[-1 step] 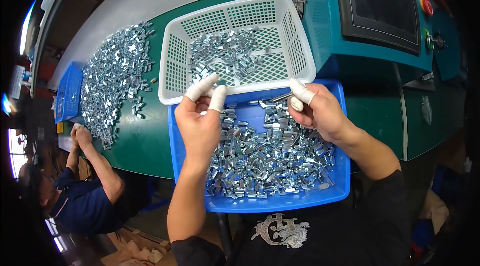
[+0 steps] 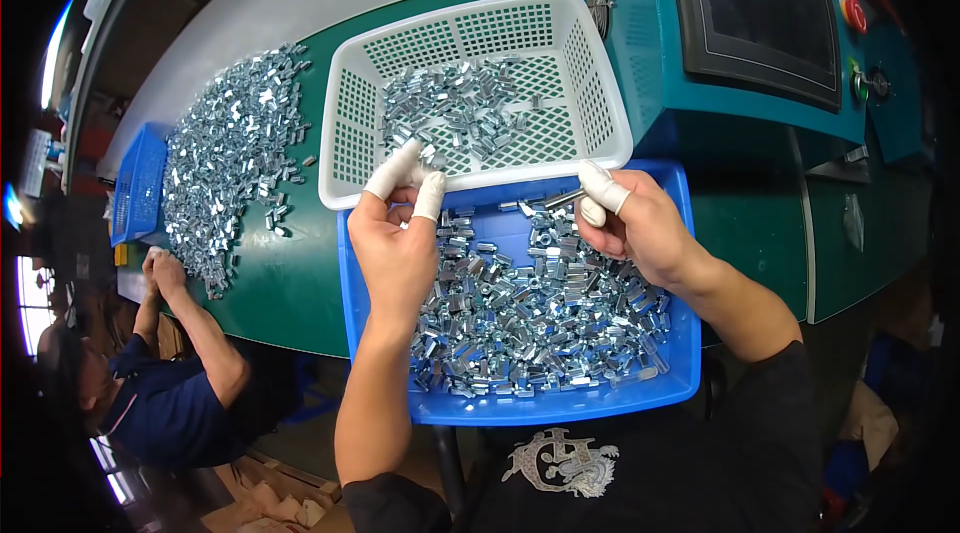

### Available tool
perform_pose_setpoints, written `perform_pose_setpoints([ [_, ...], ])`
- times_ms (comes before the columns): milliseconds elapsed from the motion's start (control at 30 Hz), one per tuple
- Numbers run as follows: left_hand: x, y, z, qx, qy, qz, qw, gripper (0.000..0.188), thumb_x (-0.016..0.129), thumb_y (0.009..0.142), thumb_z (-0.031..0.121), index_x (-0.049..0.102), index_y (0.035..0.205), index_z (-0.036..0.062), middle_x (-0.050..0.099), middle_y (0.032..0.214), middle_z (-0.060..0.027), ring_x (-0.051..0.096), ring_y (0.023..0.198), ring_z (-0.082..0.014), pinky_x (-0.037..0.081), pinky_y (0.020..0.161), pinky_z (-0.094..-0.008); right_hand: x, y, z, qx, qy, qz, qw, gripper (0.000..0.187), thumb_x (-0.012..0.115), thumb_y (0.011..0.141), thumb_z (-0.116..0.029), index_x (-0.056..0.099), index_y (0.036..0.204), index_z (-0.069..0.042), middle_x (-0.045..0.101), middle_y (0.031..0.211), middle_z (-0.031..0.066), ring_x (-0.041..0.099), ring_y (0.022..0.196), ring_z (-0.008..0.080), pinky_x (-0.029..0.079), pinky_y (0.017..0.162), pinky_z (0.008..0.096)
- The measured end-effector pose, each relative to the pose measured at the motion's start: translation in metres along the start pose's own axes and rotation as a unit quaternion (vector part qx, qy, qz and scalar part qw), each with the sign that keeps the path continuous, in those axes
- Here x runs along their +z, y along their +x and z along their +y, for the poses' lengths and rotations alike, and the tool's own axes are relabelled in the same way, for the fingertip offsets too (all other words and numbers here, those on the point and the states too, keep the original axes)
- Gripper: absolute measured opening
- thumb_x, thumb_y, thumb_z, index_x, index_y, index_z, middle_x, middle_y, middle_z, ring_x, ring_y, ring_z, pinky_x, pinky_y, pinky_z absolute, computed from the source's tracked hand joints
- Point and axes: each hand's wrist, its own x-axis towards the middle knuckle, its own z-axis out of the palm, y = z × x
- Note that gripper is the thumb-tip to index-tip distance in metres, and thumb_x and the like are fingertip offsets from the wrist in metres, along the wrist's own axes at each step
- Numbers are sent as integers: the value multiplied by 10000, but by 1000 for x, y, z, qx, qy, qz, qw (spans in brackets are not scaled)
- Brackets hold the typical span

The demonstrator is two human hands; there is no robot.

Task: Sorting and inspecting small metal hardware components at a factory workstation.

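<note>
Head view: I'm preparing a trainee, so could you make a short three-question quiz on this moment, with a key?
1. Which hand holds the metal rod?
2. True or false: the white perforated basket stands to the right of the loose pile of small metal pieces.
3. Choose one. The plastic bin nearest the wearer's body is:
A) green
B) blue
C) orange

Key:
1. Right hand
2. True
3. B

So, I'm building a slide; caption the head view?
Right hand holds a metal rod over a blue bin, left hand near white basket.
</note>
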Motion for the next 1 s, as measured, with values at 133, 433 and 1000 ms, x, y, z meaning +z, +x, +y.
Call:
perform_pose_setpoints([
  [133, 5, -5, 0, 28, -19, -12, 999, 269, 651, 809, 27, 610, 1069, -26, 637, 860, -31, 509, 686, -46, 425, 546, -182, 5, -5, 1, -25, -9, 11, 1000, 418, 387, 971, -343, 483, 658, -82, 477, 538, 7, 339, 425, 46, 262, 406, 200],
  [433, 8, -30, 3, 97, 463, -267, 840, 236, 719, 679, 212, 682, 822, 27, 598, 848, -138, 539, 835, -307, 439, 757, -414, 6, -8, 2, -45, -27, 2, 999, 422, 397, 969, -342, 492, 648, -86, 494, 548, -2, 348, 433, 34, 274, 419, 195],
  [1000, 8, -29, 3, 111, 427, -310, 842, 184, 695, 680, 100, 644, 837, 19, 608, 780, -136, 526, 781, -322, 431, 736, -401, 7, -8, 2, -54, -34, 1, 998, 435, 396, 972, -348, 483, 640, -81, 498, 547, 5, 347, 436, 32, 279, 424, 192],
])
